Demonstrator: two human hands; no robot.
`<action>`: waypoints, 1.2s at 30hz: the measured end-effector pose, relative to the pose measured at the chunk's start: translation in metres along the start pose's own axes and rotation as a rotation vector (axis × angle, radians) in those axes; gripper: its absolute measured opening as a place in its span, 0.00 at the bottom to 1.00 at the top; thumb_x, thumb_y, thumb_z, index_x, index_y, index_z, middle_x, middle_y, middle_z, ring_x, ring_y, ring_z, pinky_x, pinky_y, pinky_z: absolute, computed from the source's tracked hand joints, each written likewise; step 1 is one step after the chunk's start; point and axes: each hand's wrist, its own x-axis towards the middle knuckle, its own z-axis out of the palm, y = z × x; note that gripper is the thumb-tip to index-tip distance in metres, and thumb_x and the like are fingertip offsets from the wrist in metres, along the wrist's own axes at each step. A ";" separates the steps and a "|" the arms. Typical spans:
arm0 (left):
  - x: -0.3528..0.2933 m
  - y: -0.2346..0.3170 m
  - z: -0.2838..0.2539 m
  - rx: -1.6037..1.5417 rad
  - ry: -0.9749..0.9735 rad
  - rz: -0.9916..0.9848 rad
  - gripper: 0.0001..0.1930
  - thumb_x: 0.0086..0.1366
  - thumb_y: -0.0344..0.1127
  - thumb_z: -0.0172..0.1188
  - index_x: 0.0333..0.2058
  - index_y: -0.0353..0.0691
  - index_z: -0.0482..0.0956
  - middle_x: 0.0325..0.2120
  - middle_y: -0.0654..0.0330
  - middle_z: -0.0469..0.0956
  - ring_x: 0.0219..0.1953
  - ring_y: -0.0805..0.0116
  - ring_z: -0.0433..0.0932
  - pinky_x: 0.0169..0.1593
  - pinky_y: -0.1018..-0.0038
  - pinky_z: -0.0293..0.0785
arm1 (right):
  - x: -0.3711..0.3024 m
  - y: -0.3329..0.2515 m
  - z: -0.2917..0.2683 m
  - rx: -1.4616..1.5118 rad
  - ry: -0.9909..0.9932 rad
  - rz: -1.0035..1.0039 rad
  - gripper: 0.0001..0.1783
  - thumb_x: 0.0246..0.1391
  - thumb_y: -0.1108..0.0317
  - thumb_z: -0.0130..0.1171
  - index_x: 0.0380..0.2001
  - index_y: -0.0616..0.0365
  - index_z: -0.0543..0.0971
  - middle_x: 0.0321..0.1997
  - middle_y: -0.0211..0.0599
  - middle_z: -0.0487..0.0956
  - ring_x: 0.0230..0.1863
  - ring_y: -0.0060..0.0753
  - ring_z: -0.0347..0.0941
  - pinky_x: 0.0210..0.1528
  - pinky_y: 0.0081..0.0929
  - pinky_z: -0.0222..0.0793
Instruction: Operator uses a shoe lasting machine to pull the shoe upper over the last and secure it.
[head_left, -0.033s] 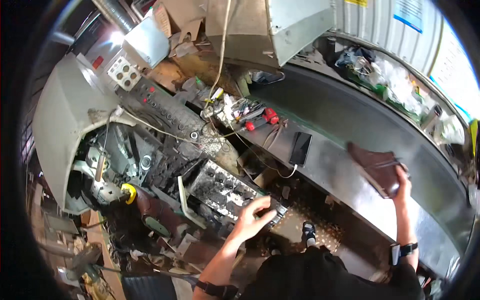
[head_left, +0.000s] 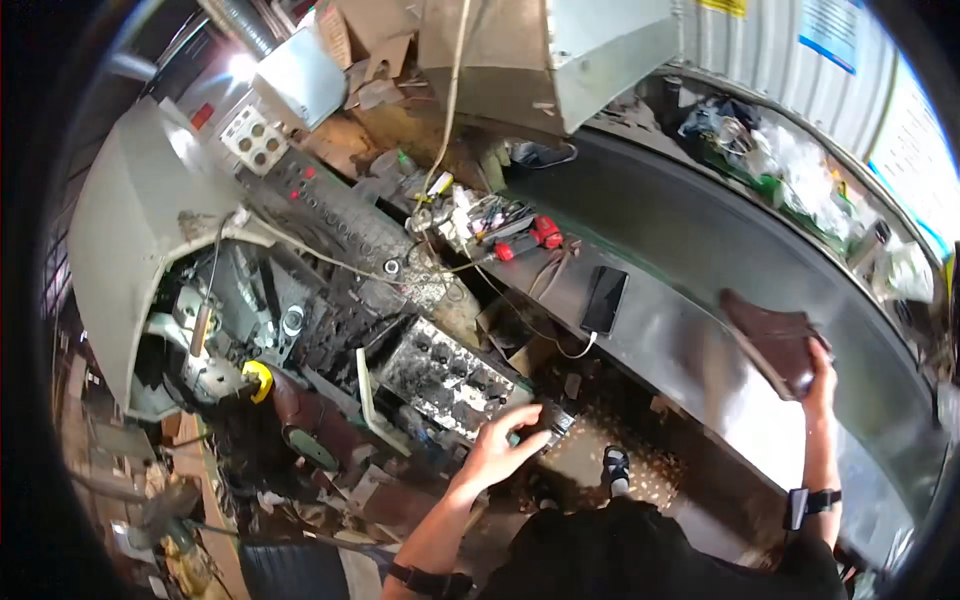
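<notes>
My right hand [head_left: 820, 385] is closed around the heel end of a dark brown leather shoe [head_left: 770, 340]. The shoe is over the long dark belt [head_left: 640, 200] and its metal edge, with the toe pointing to the far left. My left hand [head_left: 495, 450] hovers beside a grimy metal box [head_left: 445, 380], thumb and fingers apart and slightly curled, with nothing in it. At the left, a second brown shoe [head_left: 290, 405] with a green patch rests by the machine's yellow-ringed part [head_left: 258, 382].
A phone [head_left: 605, 300] with a white cable lies on the metal ledge, near a red-and-black tool [head_left: 530, 238] and small hand tools. A hooded machine [head_left: 130, 250] stands at the left. A grey hood [head_left: 490, 60] covers the belt's far end. Plastic bags [head_left: 790, 170] line the far side.
The whole view has shifted slightly. The shoe in my right hand has moved a little to the right. My left hand stays about where it was.
</notes>
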 end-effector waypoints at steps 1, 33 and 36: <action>-0.003 -0.008 0.005 -0.033 -0.007 -0.046 0.25 0.59 0.33 0.72 0.54 0.35 0.77 0.46 0.56 0.81 0.50 0.69 0.79 0.59 0.71 0.73 | 0.037 -0.005 -0.060 -0.008 0.058 -0.037 0.23 0.58 0.60 0.63 0.52 0.64 0.79 0.47 0.39 0.82 0.50 0.34 0.77 0.54 0.29 0.73; -0.214 -0.034 -0.145 -0.838 0.222 0.064 0.16 0.63 0.25 0.65 0.49 0.32 0.79 0.42 0.57 0.81 0.47 0.69 0.79 0.55 0.70 0.75 | -0.410 0.171 0.532 -0.643 -1.578 -0.340 0.58 0.49 0.58 0.74 0.70 0.69 0.47 0.68 0.63 0.63 0.70 0.49 0.61 0.68 0.40 0.61; -0.259 -0.066 -0.165 -0.926 0.518 0.119 0.16 0.62 0.25 0.65 0.49 0.29 0.78 0.44 0.52 0.82 0.48 0.63 0.81 0.54 0.67 0.75 | -0.465 0.212 0.564 -0.734 -1.436 -0.528 0.69 0.38 0.47 0.79 0.69 0.74 0.46 0.67 0.66 0.63 0.70 0.54 0.59 0.69 0.40 0.57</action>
